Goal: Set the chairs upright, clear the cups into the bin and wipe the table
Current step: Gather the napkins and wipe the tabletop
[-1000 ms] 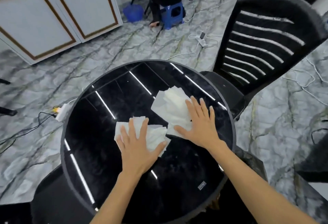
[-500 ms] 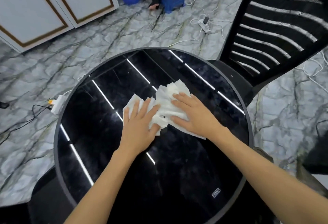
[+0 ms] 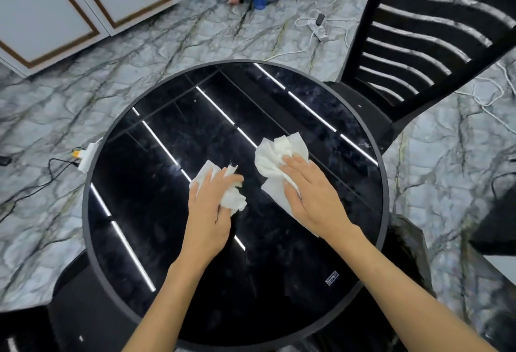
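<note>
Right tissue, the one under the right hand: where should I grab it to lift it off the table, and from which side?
Pinch the crumpled, raised folds at the far end of the right tissue, coming straight down from above. The near part lies flat on the table under the right hand, so it is likely hard to pinch off the glass.

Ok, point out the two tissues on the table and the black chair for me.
left tissue point(image 3: 236, 201), head view, on its bunched near end
right tissue point(image 3: 275, 153), head view, on its crumpled middle
chair point(image 3: 374, 117), head view, on its seat
</note>
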The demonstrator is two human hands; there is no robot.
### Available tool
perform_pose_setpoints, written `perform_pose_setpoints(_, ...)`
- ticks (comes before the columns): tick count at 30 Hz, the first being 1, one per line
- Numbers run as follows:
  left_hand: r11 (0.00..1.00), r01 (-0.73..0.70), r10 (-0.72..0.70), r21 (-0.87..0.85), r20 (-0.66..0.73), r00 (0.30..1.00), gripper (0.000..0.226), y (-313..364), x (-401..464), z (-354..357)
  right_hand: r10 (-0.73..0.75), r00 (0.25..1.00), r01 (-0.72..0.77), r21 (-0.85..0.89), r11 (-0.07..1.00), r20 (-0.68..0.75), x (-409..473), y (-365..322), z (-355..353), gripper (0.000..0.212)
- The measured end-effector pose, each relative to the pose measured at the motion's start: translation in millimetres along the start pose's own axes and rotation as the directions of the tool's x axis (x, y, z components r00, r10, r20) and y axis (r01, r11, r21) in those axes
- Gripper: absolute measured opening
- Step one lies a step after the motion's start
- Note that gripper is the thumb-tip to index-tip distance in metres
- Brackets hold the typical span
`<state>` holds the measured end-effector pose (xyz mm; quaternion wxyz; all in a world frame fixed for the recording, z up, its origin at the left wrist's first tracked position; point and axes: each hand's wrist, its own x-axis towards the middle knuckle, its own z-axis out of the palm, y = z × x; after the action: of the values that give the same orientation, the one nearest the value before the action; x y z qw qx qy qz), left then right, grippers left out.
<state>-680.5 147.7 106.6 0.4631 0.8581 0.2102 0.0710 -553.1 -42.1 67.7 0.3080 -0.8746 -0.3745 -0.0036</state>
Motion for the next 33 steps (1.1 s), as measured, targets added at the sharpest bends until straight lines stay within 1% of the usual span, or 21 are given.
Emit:
perform_pose_setpoints(4,0.999,0.028,-0.029,0.040,0.009,1.000,0.037,-3.5,-9.2,3.7,0.029,1.000,-0.029,-0.009,1.000,0.007,-11.0,-5.1,-2.4,0.044)
perform_pose_setpoints(7,0.997,0.031,-0.034,0.070,0.033,0.999,0.033,6.8,-15.7,3.9,0.033,0.999,-0.033,-0.019,0.999,0.007,-19.1,-5.5,-2.7,0.043)
perform_pose_setpoints(11,0.996,0.026,-0.031,0.084,0.058,0.998,0.021,14.5,-27.4,3.8,0.035,0.999,-0.035,-0.028,0.999,-0.006,-27.2,-5.8,-2.8,0.042)
perform_pose_setpoints(14,0.993,0.019,-0.024,0.115,0.036,0.999,0.026,9.9,-32.8,8.5,0.033,0.999,-0.034,-0.046,0.998,-0.014,-32.5,-6.5,-3.6,0.042)
perform_pose_setpoints(16,0.987,0.020,-0.024,0.157,0.021,1.000,0.018,9.9,-35.1,12.5,0.016,1.000,-0.017,-0.089,0.996,-0.011,-35.5,-7.7,-4.2,0.043)
perform_pose_setpoints(20,0.980,-0.006,0.016,0.198,-0.052,0.999,0.024,10.5,-38.6,20.4,0.041,0.999,-0.041,-0.160,0.986,0.000,-40.7,-10.9,-3.0,0.052)
perform_pose_setpoints(22,0.978,0.026,-0.007,0.205,-0.089,0.996,0.027,7.5,-38.1,22.5,0.063,0.998,-0.066,-0.143,0.988,-0.029,-41.1,-12.1,-1.1,0.054)
perform_pose_setpoints(25,0.971,0.061,-0.035,0.233,-0.112,0.993,0.033,8.6,-38.1,26.5,0.052,0.996,-0.059,-0.092,0.994,-0.075,-42.6,-10.8,0.5,0.048)
perform_pose_setpoints(27,0.974,0.107,-0.082,0.201,-0.131,0.988,0.036,9.7,-38.0,29.3,0.032,0.995,-0.039,-0.070,0.997,-0.096,-43.1,-8.3,2.1,0.039)
perform_pose_setpoints(29,0.973,0.140,-0.112,0.184,-0.151,0.982,0.041,7.5,-37.8,31.7,0.035,0.991,-0.042,-0.044,0.998,-0.132,-43.1,-8.6,2.7,0.042)
perform_pose_setpoints(31,0.975,0.116,-0.085,0.187,-0.168,0.982,0.042,5.2,-37.8,31.5,0.022,0.980,-0.029,-0.030,0.999,-0.196,-42.8,-9.3,3.0,0.041)
perform_pose_setpoints(33,0.980,0.070,-0.038,0.185,-0.172,0.984,0.036,4.2,-38.2,31.0,0.017,0.975,-0.021,-0.014,1.000,-0.222,-43.5,-10.8,2.0,0.040)
